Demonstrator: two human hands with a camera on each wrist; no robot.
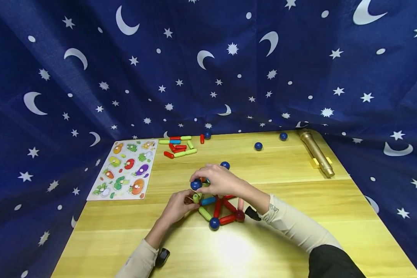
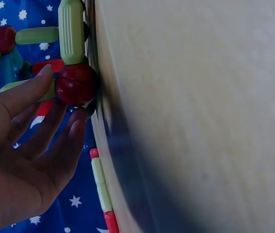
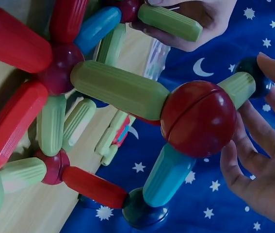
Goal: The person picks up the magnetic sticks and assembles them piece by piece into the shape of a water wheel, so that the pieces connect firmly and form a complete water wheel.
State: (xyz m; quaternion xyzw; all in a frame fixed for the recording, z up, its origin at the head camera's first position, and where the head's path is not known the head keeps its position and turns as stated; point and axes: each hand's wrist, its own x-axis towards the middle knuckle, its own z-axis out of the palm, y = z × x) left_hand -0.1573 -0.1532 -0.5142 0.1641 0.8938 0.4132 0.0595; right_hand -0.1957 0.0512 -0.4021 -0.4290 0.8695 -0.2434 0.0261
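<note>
Right of the vegetable puzzle board [image 1: 124, 194], the left hand [image 1: 178, 207], fingers loosely curled, holds a red ball [image 2: 76, 86] of the ball-and-rod frame [image 1: 217, 208] on the table [image 1: 180, 251]. Next, a blue ball [image 1: 196, 184] sits in the right hand's [image 1: 220, 180] partly closed fingertips, at a green rod's [image 3: 239, 89] end. The step looks like capping that rod; the next move calls for seating the ball squarely.

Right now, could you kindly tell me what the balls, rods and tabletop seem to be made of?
Balls: probably glossy plastic, given highlights and a seam line. Rods: likely plastic too, less shiny, with moulded-looking ridges. Tabletop: wood or wood-look laminate, from its grain; glare suggests a smooth finish.
</note>
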